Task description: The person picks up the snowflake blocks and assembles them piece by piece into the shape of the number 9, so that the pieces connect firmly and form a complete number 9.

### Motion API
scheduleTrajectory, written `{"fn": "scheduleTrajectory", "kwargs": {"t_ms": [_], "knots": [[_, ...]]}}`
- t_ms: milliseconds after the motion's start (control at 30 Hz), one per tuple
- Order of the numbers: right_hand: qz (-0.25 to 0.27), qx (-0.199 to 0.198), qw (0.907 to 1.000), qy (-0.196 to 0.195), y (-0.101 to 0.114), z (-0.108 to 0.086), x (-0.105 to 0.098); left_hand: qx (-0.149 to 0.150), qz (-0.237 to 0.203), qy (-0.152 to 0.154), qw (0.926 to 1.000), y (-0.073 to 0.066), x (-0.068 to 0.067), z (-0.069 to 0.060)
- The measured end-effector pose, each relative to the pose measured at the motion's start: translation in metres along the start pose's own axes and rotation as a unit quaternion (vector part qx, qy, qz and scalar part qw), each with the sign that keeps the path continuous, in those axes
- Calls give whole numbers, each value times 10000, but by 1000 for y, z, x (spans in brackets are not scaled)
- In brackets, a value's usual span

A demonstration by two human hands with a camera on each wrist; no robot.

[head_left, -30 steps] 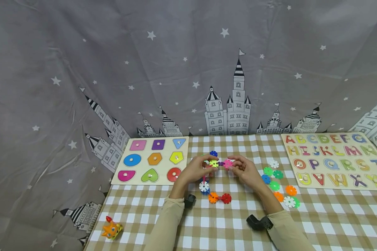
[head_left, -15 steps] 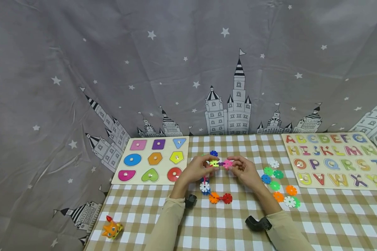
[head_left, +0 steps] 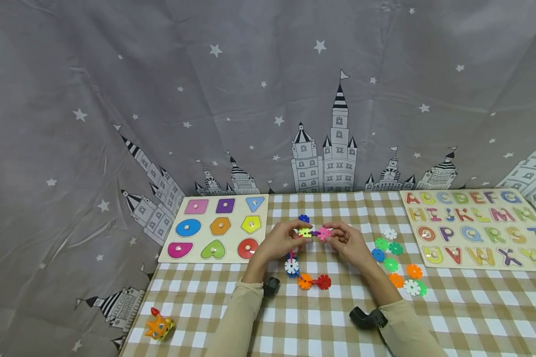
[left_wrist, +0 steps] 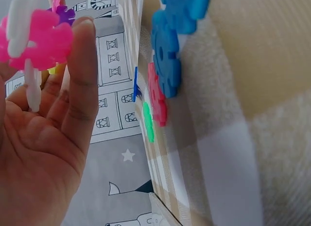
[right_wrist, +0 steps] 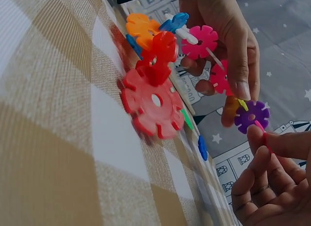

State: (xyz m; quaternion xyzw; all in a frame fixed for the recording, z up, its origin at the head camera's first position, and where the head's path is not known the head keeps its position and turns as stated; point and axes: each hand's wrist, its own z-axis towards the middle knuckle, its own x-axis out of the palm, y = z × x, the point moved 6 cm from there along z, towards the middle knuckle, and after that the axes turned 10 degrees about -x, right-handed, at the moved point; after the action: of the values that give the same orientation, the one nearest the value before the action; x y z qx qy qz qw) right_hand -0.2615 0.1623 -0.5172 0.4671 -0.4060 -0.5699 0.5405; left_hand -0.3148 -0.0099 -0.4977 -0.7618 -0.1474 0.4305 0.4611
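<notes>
A chain of slotted plastic snowflake discs stretches between both hands. My left hand [head_left: 277, 241] pinches the yellow-green disc [head_left: 304, 232] at the chain's upper end. Thumb and finger of my right hand [head_left: 350, 244] pinch a pink disc [head_left: 324, 234], joined edgewise to a purple disc [right_wrist: 251, 117] between the hands. From the left hand the chain runs toward me through pink pieces, a white disc [head_left: 291, 267], blue pieces, an orange disc [head_left: 305, 281] and a red disc [head_left: 324, 282]. The fingers partly hide its upper portion in the head view.
Loose discs in several colours, among them a green disc [head_left: 390, 264], lie right of the right hand. A dark blue disc [head_left: 303, 218] lies beyond the hands. A shape puzzle board [head_left: 232, 254], a letter puzzle board [head_left: 417, 225] and an orange toy figure [head_left: 159, 325] surround the work area.
The red and orange end of the chain has shifted slightly to the right. Both hands keep their hold and stay nearly still.
</notes>
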Motion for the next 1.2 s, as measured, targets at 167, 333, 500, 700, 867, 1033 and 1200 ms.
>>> {"fn": "scheduleTrajectory", "kwargs": {"t_ms": [167,333,500,700,867,1033,1200], "knots": [[2,-12,10000,45,-1,-1,1,59,-44,12,10000,-1,1,-1],[110,-102,9998,151,0,-1,2,209,-39,-53,9998,-2,2,-1],[82,-128,9997,182,-1,1,3,284,-25,-80,9996,-2,3,1],[14,-54,10000,74,-2,3,3,177,39,-176,9997,0,3,3],[-3,-6,10000,78,-1,2,4,202,-115,-175,9996,-2,2,2],[-197,52,9998,23,0,0,5,217,-206,-170,9994,-6,3,1],[-369,55,9993,2,-1,0,4,233,-32,-307,9993,-7,3,1]]}}
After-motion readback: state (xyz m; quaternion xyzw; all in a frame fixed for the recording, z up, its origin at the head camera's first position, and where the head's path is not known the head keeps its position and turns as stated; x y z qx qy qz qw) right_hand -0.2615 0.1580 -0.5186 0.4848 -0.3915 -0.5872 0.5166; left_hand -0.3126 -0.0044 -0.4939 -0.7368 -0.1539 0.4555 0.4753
